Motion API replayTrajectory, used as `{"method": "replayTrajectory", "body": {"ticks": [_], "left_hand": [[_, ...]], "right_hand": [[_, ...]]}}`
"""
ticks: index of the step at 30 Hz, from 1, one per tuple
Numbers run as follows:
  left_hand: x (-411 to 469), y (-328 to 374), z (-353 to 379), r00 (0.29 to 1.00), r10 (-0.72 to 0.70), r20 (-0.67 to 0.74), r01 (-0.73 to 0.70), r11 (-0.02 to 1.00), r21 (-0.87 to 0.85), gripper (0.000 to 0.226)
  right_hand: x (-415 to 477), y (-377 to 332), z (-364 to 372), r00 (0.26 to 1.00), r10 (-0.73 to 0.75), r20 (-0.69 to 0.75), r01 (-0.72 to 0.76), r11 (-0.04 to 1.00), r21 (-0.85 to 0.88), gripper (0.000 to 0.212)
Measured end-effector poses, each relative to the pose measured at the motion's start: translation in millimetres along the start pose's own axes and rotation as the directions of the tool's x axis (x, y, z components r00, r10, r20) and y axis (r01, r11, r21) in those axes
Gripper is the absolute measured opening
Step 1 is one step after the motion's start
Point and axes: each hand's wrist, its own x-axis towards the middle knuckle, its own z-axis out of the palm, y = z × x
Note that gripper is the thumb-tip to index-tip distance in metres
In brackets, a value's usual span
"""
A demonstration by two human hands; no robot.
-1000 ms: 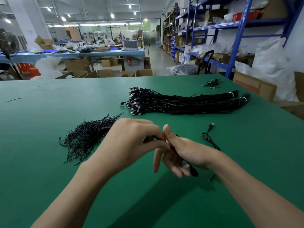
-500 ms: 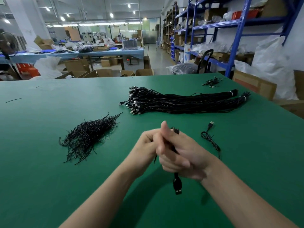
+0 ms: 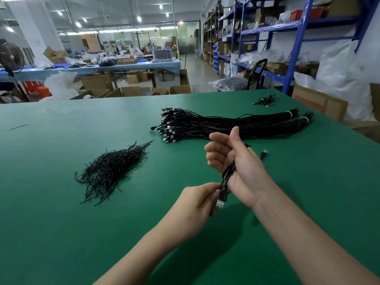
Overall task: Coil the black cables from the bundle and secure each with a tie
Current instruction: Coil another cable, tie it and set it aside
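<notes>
The black cable [image 3: 227, 174] is folded into several strands and held up off the surface [image 3: 61, 233], about midway between its left and right edges and a little toward the near edge. My right grip [image 3: 236, 165] has the cable across the palm, with the fingers curled round the strands and the thumb pointing up (the top of the loops is mostly hidden behind my fingers). Below it, my left grip [image 3: 202, 199] pinches the same cable between thumb and fingertips, just above its USB plug [image 3: 221, 200]. The plug hangs down with its metal end lowest.

Beyond my grips, toward the far edge, lies the bundle [image 3: 236, 125] of black cables. Its plugs are fanned out at the left end, and two white bands wrap its right end near the right edge. The heap of black ties [image 3: 111, 169] sits left of my grips, well apart from the bundle. Just right of my right grip a loose cable [image 3: 264, 154] lies flat with its plug showing. A small tangle of cables [image 3: 266, 100] rests by the far right corner, and one stray tie [image 3: 19, 127] lies near the left edge.
</notes>
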Motion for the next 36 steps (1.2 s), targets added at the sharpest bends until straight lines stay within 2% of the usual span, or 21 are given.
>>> {"method": "replayTrajectory", "body": {"ticks": [3,6,9,12,16,18,21,23,26,28,31,36], "left_hand": [[-1.4,2.0,-8.0,0.998,0.012,-0.066,-0.004,0.994,0.113,0.031],[-5.8,6.2,-16.0,0.991,0.046,-0.122,-0.015,0.971,0.24,0.02],[-8.7,9.1,-14.7,0.956,0.088,-0.279,-0.036,0.982,0.187,0.01],[-7.6,10.2,-8.4,0.919,0.073,-0.387,-0.089,0.996,-0.024,0.011],[-2.5,11.0,-0.9,0.927,0.045,-0.373,-0.12,0.976,-0.182,0.019],[1.4,9.0,-0.2,0.917,0.072,-0.391,-0.15,0.973,-0.174,0.016],[7.9,8.2,2.4,0.85,0.171,-0.498,-0.209,0.978,-0.022,0.014],[11.3,9.5,6.4,0.823,0.161,-0.545,-0.205,0.979,-0.02,0.016],[13.7,9.3,11.1,0.843,0.072,-0.532,-0.166,0.977,-0.131,0.021],[15.7,7.6,11.1,0.872,0.023,-0.488,-0.103,0.985,-0.136,0.019],[19.7,7.5,7.0,0.922,-0.033,-0.387,-0.008,0.995,-0.104,0.014],[26.6,6.8,0.1,0.962,-0.033,-0.27,0.049,0.997,0.054,0.004]], "right_hand": [[-2.7,5.6,-0.1,0.999,-0.014,0.032,0.02,0.982,-0.19,0.059],[-7.1,13.3,-1.8,0.998,-0.048,0.047,0.062,0.93,-0.361,0.059],[-10.4,21.0,-1.6,0.998,-0.063,0.016,0.064,0.906,-0.418,0.059],[-12.1,26.6,-0.5,0.996,-0.074,-0.043,0.052,0.925,-0.375,0.06],[-13.2,27.5,-0.4,0.994,-0.059,-0.094,0.033,0.966,-0.258,0.058],[-13.1,27.6,-1.4,0.994,-0.062,-0.089,0.042,0.976,-0.216,0.059],[-12.5,28.6,-4.2,0.996,-0.074,-0.052,0.065,0.985,-0.16,0.062],[-12.2,30.0,-5.8,0.997,-0.072,-0.015,0.07,0.989,-0.128,0.064],[-13.0,33.5,-9.1,0.998,-0.068,0.018,0.07,0.993,-0.1,0.066],[-13.2,36.4,-13.4,0.998,-0.054,0.016,0.055,0.993,-0.102,0.067],[-12.7,40.0,-20.8,1.0,-0.027,-0.004,0.026,0.992,-0.121,0.069],[-8.1,43.8,-29.6,1.0,0.006,-0.002,-0.006,0.984,-0.176,0.076]]}}
